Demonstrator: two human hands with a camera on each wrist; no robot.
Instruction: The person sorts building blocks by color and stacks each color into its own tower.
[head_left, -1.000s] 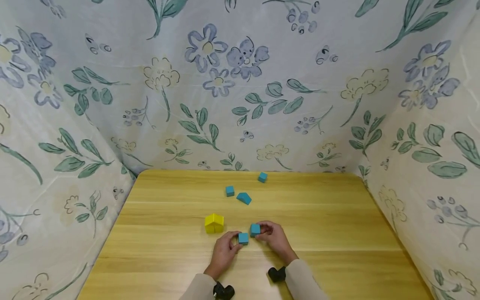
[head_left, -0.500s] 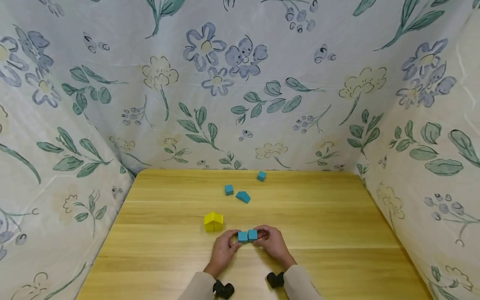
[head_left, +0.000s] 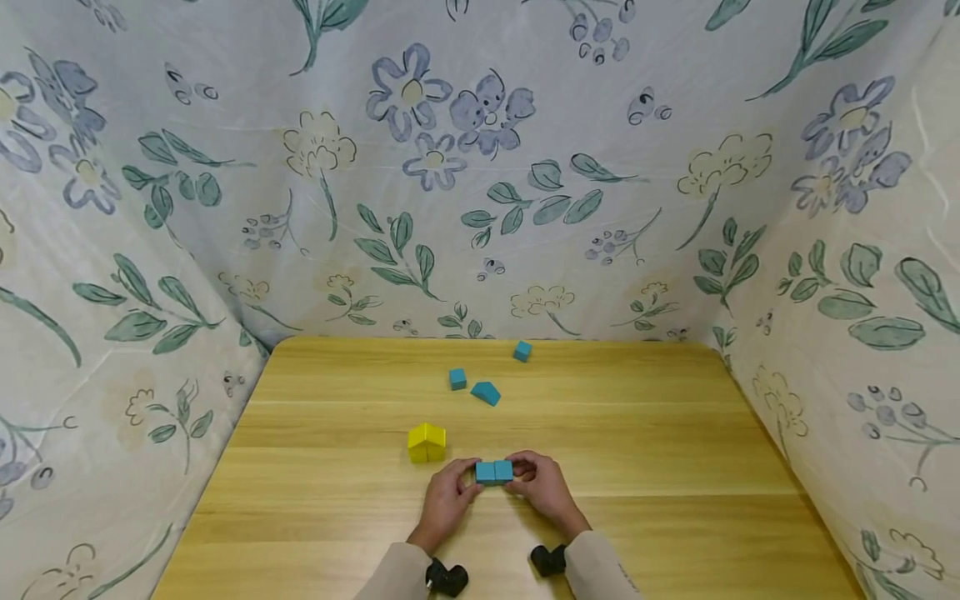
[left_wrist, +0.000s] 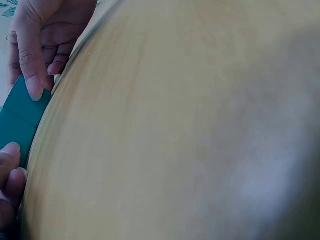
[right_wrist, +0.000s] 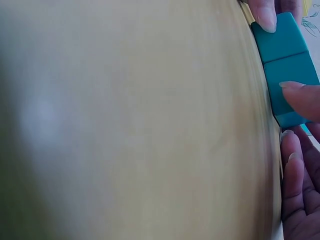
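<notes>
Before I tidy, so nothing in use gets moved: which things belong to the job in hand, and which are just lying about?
In the job:
Left blue cube, in left hand
Right blue cube, in right hand

Seemingly lying about:
Yellow block pair
Angled blue block
Nearer loose blue cube
Farthest blue cube

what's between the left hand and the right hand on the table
Two blue blocks, side by side and touching, lie between the left hand and the right hand; the head view shows this plainly.
</notes>
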